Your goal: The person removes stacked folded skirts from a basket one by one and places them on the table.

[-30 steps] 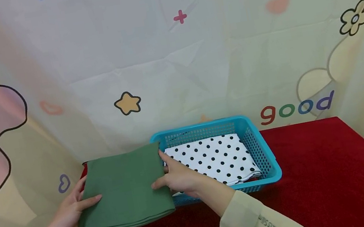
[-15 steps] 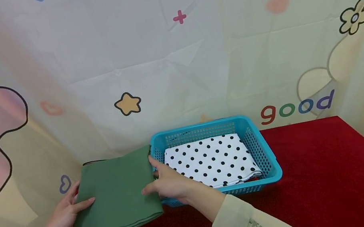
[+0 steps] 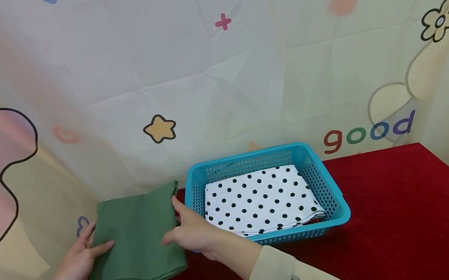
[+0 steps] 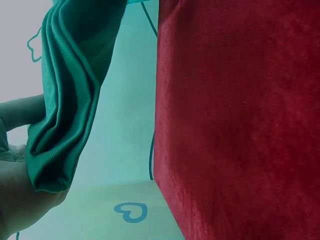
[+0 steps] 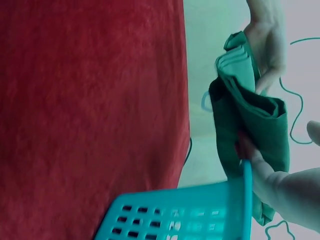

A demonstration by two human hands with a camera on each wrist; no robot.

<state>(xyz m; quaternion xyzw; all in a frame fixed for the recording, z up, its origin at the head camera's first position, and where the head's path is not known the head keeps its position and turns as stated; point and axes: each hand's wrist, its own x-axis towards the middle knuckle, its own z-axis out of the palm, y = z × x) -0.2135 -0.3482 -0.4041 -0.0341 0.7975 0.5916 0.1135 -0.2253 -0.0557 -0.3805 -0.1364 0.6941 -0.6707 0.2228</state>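
A folded green cloth [image 3: 134, 241] is held up between both hands at the left of the head view. My left hand [image 3: 76, 267] grips its left edge, thumb on the upper face and fingers beneath. My right hand [image 3: 197, 230] pinches the right edge the same way, just left of a blue plastic basket [image 3: 340, 204]. Stacked layers of the green cloth [image 4: 65, 100] show edge-on in the left wrist view, sagging in a bend. In the right wrist view the green cloth [image 5: 255, 115] hangs raised above the table level, its fold bowed open.
Inside the basket lies a folded white cloth with black dots [image 3: 262, 201]. Both stand on a red-covered table [image 3: 390, 211], which extends to the right and front. A printed curtain [image 3: 215, 86] hangs right behind the table and along its sides.
Both hands have carried the green cloth leftward, so it no longer overlaps the basket. The right hand has come closer to the left, and the cloth looks narrower and more bowed.
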